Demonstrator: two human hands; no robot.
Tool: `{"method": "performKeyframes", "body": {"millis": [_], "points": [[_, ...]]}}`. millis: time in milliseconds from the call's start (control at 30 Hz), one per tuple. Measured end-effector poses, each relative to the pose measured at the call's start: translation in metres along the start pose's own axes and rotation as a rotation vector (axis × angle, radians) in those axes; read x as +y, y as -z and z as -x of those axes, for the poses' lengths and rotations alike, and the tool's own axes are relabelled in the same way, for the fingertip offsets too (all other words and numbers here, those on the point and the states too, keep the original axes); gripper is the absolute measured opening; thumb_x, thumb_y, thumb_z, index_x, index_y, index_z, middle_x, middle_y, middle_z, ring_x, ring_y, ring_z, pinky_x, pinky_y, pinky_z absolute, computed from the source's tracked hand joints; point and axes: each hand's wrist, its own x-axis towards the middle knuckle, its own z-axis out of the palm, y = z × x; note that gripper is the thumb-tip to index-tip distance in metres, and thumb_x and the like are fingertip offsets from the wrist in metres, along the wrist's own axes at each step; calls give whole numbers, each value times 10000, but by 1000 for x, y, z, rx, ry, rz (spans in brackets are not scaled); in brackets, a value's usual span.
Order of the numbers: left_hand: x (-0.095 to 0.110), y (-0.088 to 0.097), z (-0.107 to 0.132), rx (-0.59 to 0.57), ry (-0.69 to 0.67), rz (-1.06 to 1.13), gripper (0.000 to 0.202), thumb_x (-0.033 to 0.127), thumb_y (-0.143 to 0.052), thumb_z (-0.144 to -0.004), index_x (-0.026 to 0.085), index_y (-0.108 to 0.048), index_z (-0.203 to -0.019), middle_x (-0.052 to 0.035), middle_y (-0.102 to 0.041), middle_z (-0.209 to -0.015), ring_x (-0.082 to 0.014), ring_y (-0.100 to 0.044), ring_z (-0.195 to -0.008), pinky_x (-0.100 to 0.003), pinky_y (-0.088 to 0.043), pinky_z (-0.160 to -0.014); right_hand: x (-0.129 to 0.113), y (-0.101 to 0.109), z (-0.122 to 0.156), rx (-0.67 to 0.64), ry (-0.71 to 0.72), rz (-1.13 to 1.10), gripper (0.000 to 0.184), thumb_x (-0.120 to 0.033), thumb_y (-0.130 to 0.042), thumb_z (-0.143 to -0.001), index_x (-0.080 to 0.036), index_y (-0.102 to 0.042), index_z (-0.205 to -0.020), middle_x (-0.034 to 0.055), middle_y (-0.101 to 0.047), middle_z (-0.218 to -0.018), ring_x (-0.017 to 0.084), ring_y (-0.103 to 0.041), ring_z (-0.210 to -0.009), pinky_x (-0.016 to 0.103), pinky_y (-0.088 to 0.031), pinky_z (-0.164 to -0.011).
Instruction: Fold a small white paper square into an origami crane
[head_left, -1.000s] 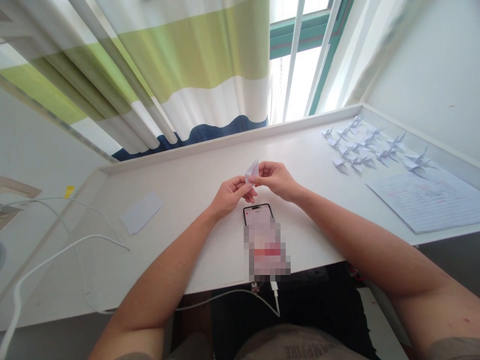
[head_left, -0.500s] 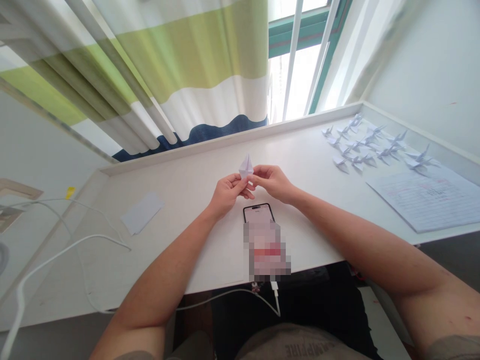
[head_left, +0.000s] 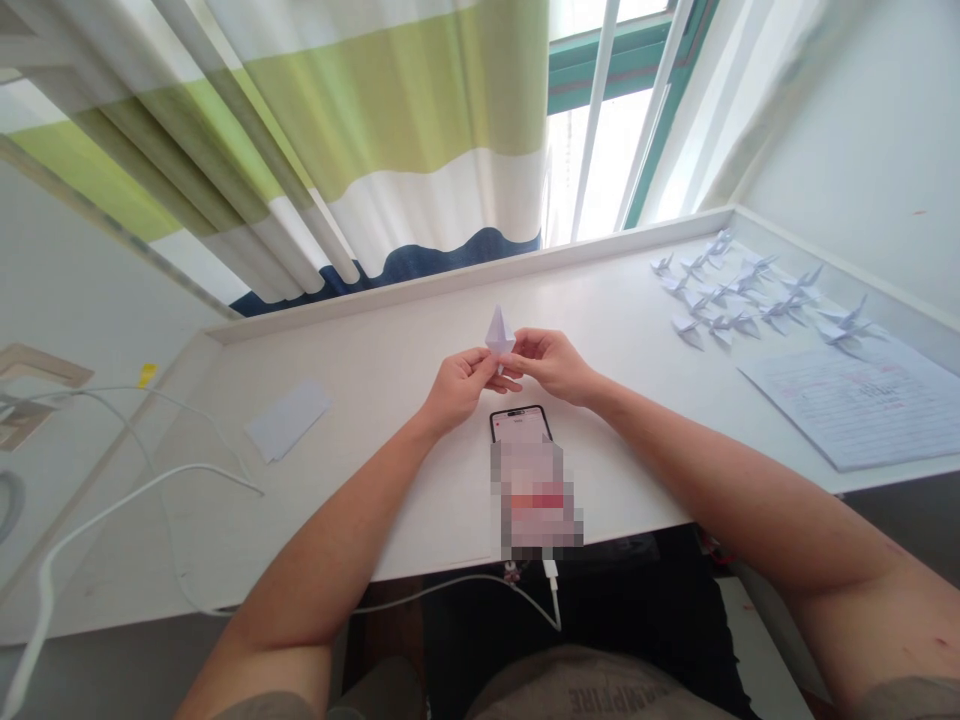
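A small white folded paper (head_left: 499, 333), shaped like a kite with its point up, is held above the white desk (head_left: 390, 360). My left hand (head_left: 461, 385) pinches its lower left edge between thumb and fingers. On the other side, my right hand (head_left: 551, 363) is closed on the lower right edge. Both thumbs sit near the paper's bottom, and the fingertips behind it are partly hidden. Just below the hands lies a phone (head_left: 520, 420), its screen mostly pixelated.
Several folded paper cranes (head_left: 720, 290) stand at the back right. A sheet of written paper (head_left: 862, 410) lies in front of them. Blank paper squares (head_left: 289, 418) rest at the left, near a white cable (head_left: 150, 492). A striped curtain (head_left: 420, 110) hangs behind the desk.
The folded paper has turned slightly and its kite shape now faces me more evenly. Both hands keep their grip. The whole view has shifted a little.
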Motion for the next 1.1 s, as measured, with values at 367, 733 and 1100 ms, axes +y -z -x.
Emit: {"method": "performKeyframes", "body": {"millis": [367, 733, 1100], "points": [[3, 0, 2, -72, 3, 57, 485, 548, -908, -836, 136, -747, -1036, -124, -839, -1003, -214, -804, -839, -364, -635, -815, -2, 0, 0, 2, -15, -62, 500, -642, -903, -798, -201, -668, -808, -41, -635, -657, 123, -591, -617, 312, -509, -642], [2, 2, 3, -135, 37, 14, 390, 403, -909, -853, 125, -751, -1076, -121, -836, -951, -197, -783, -802, -373, -626, -831, -10, 1, 1, 85, 11, 122, 528, -715, -856, -788, -205, -727, -748, 18, -703, -737, 174, -633, -730, 357, -541, -748], [5, -2, 3, -90, 73, 7, 175, 310, -797, -868, 142, -752, -883, -32, -741, -727, -142, -690, -676, -309, -576, -741, -3, -1, 0, -3, 17, 54, 597, -794, -718, -887, -203, -766, -814, 32, -739, -755, 179, -665, -745, 376, -587, -817]]}}
